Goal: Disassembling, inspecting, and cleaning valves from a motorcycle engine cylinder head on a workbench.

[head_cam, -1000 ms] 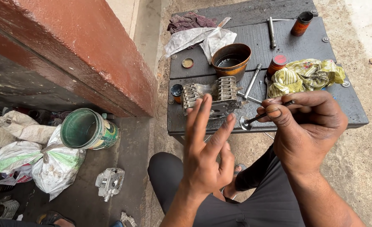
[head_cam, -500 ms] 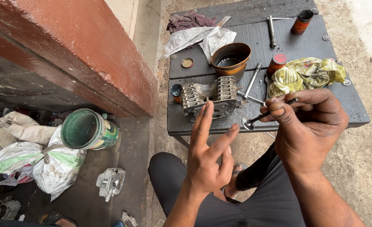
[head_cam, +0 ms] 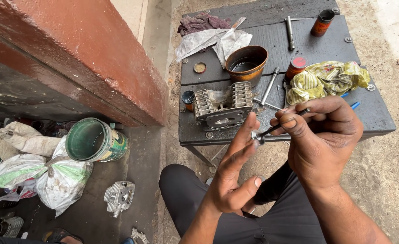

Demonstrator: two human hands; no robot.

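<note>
Dark workbench point(head_cam: 371, 117), finned cylinder head point(head_cam: 222, 106) at front edge. Right hand point(head_cam: 323, 140) pinches valve point(head_cam: 271, 130); left hand point(head_cam: 233, 174), fingers spread, fingertip touching valve head.

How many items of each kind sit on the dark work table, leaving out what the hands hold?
Finned grey metal cylinder heads: 1
Rusty brown round metal bowls: 1
Small brown canisters: 2
Crumpled cloths and bags: 3
Long steel tools: 2
Small round caps: 2
Total: 11
</note>
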